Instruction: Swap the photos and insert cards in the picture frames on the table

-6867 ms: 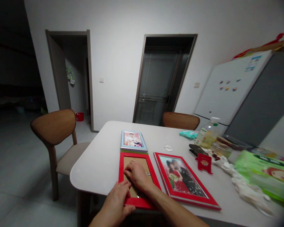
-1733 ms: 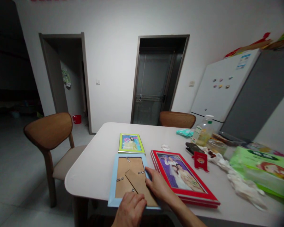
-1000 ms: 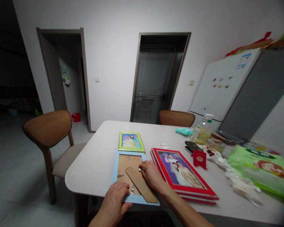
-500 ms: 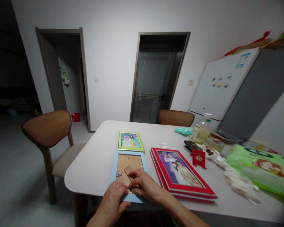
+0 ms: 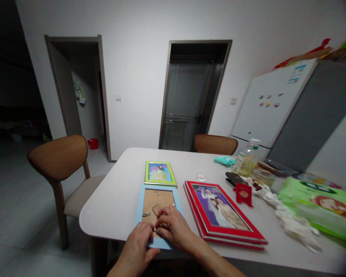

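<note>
A light blue picture frame (image 5: 177, 200) lies face down at the table's near edge, its brown backing board (image 5: 152, 198) showing, with small metal clips and a wire-like stand on it. My left hand (image 5: 140, 240) grips the frame's near left corner, thumb at the front edge and fingers on the border. My right hand (image 5: 173, 227) is closed over the board's lower part, fingertips at a metal clip (image 5: 155, 229) near the bottom edge. The fingers partly hide this clip. Touching the frame's far edge is a green picture frame (image 5: 160, 182), face up.
Right of my hands, red picture frames (image 5: 222, 207) lie stacked. Beyond them are a red booklet (image 5: 243, 194), a dark phone (image 5: 235, 179), a bottle (image 5: 246, 158), crumpled tissue (image 5: 296, 227) and a green tissue pack (image 5: 320, 200). A wooden chair (image 5: 60, 157) stands left of the table (image 5: 112, 196).
My right fingertips have shifted slightly left and away from me at the clip by the bottom edge. The left hand stays on the corner, and the frame lies as before.
</note>
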`<state>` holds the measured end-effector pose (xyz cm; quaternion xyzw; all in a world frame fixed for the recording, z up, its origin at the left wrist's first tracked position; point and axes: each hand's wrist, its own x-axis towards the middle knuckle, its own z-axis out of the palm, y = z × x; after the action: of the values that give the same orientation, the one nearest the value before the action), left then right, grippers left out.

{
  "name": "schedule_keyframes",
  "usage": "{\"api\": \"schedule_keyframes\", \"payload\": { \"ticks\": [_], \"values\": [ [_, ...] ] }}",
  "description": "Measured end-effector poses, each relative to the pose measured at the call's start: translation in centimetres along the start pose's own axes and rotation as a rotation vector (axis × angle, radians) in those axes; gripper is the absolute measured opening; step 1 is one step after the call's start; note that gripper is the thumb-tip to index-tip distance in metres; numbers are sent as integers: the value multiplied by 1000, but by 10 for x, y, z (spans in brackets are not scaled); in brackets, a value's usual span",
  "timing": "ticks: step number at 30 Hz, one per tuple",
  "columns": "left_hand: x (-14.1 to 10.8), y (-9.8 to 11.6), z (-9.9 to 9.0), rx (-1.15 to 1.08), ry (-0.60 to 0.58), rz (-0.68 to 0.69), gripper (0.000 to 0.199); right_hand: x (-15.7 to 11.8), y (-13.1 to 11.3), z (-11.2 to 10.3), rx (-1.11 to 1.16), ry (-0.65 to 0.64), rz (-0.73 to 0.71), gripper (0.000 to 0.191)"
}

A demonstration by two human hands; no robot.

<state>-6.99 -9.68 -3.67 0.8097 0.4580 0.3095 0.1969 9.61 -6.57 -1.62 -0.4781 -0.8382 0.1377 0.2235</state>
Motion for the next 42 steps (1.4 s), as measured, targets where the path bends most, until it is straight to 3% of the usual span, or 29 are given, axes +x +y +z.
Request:
{"api": "schedule_keyframes", "payload": {
  "ticks": [6,12,16,21,24,27,42],
  "values": [
    [0,1,-2,-37,35,12,26,20,-2,1,12,20,2,22],
    [2,5,-6,11,-37,-14,20,49,-9,24,-116,-28,-47,20],
    [2,5,-6,11,-38,-25,19,56,-7,35,-139,60,49,19],
    [1,3,-6,20,-49,-21,18,61,6,29,-113,80,79,20],
    [1,2,-6,20,-63,-3,21,64,19,23,-223,175,226,26],
    [2,3,-7,17,-86,11,20,69,28,23,-346,151,320,26],
    [3,2,-7,24,-75,39,17,78,32,28,-317,93,205,20]
  ]
}}
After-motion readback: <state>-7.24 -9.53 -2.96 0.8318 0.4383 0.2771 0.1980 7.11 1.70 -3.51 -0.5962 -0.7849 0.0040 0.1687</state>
